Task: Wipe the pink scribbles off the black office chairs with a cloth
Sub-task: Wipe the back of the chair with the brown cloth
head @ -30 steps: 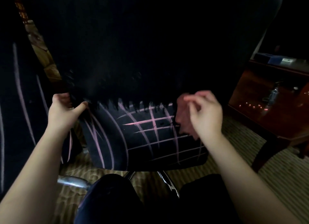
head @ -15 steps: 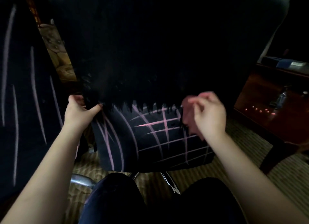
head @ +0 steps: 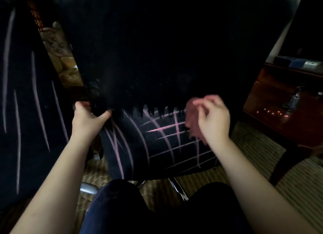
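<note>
The chair (head: 157, 59) stood upright, dead ahead, its black back facing the camera and filling most of the view. The top ran off the frame. Pink scribbles (head: 172, 129) crossed the lower band in a loose grid, with long strokes sweeping down on the left. Above a ragged line the surface was too dark to judge. The right hand (head: 214, 119) pinched a bunched pinkish cloth (head: 191, 118) against the right end of that line. The cloth hung lengthwise, top to bottom, its lower end partly hidden behind the wrist. The left hand (head: 87, 116) clamped the chair's left edge, thumb on the face, fingers tucked out of sight behind. A second chair (head: 26, 111), cut off at far left, carried long pale strokes. On the wooden cabinet (head: 279, 122) at right, small flat items sat too dim to read.
</note>
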A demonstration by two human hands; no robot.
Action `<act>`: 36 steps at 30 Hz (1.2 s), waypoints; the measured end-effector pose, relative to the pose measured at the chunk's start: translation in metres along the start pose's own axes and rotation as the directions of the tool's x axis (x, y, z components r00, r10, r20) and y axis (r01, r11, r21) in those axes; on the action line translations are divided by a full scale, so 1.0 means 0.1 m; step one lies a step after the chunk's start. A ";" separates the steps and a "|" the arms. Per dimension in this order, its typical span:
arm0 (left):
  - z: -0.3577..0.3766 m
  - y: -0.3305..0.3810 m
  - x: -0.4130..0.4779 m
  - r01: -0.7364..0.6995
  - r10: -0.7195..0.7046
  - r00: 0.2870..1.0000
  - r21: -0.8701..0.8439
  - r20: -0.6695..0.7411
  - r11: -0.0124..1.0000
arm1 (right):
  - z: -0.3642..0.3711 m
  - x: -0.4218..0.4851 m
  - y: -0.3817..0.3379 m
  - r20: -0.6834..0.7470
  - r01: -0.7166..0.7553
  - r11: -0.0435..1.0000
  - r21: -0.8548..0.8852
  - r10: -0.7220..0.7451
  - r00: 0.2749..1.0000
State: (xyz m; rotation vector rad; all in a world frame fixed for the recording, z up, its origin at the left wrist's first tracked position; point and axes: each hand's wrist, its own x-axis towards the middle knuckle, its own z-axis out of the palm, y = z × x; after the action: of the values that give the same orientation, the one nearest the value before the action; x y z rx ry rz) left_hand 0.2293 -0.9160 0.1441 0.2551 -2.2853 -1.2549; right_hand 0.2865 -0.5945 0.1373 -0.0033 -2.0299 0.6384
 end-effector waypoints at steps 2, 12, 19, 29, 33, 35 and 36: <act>0.01 0.01 -0.01 0.004 -0.004 1.000 0.012 -0.002 1.000 | -0.11 0.29 -0.14 -0.096 0.051 0.997 0.062 -0.045 0.994; -0.03 0.07 -0.07 0.019 -0.019 0.999 0.015 0.036 1.000 | 0.18 -0.34 0.22 0.325 -0.132 0.990 -0.045 0.140 0.935; -0.02 0.08 -0.38 -0.034 0.029 0.991 -0.032 -0.132 0.999 | -0.05 -0.08 -0.17 0.128 -0.173 0.974 0.145 0.155 0.980; 0.39 0.74 -1.24 -0.658 0.652 0.614 -0.167 0.445 0.734 | -0.18 -0.52 -0.39 0.379 -0.151 0.901 0.406 -0.015 0.925; 0.44 0.74 -1.32 -0.653 0.592 0.655 -0.042 0.470 0.756 | -0.34 -0.65 -0.30 0.490 -0.235 0.902 0.363 0.030 0.871; 0.45 0.73 -1.31 -0.583 0.550 0.711 -0.069 0.439 0.809 | -0.40 -0.72 -0.18 0.579 -0.225 0.940 0.259 0.035 0.814; 0.46 0.72 -1.29 -0.536 0.523 0.743 -0.097 0.417 0.839 | -0.42 -0.76 -0.12 0.610 -0.235 0.943 0.234 0.046 0.791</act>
State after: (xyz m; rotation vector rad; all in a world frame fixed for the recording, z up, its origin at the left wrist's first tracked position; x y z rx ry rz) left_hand 0.3202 -0.7912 0.1388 -0.7002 -2.4692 -1.0336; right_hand 0.3639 -0.6064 0.0975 0.2595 -2.5325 1.1564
